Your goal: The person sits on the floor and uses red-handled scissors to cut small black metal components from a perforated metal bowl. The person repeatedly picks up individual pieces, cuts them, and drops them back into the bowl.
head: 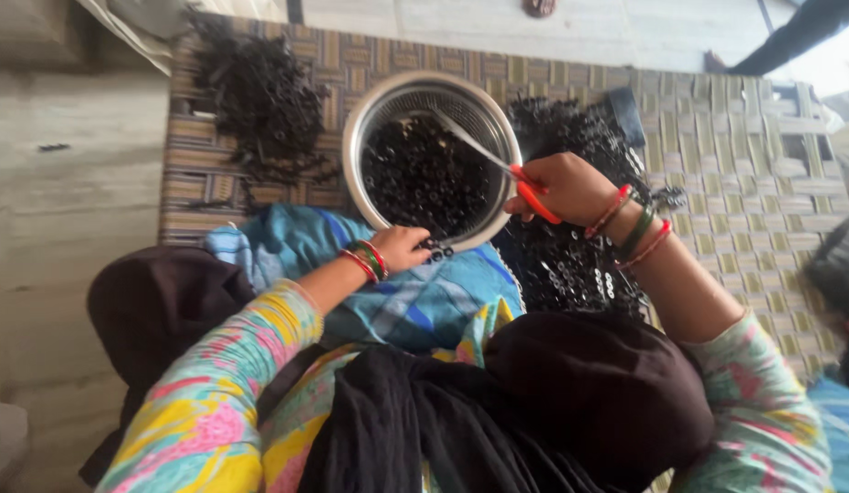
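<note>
Our right hand (563, 187) grips red-handled scissors (497, 164), blades over one steel bowl (356, 137) of black rings (423, 173). Left hand (402, 246) pinches rings at its rim. Two black piles (260, 96) flank it on the woven mat (744, 146).

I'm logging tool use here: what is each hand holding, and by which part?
The right hand holds scissors by their red handles, blades over the steel bowl. The left hand pinches small black rings at the bowl's rim.
</note>
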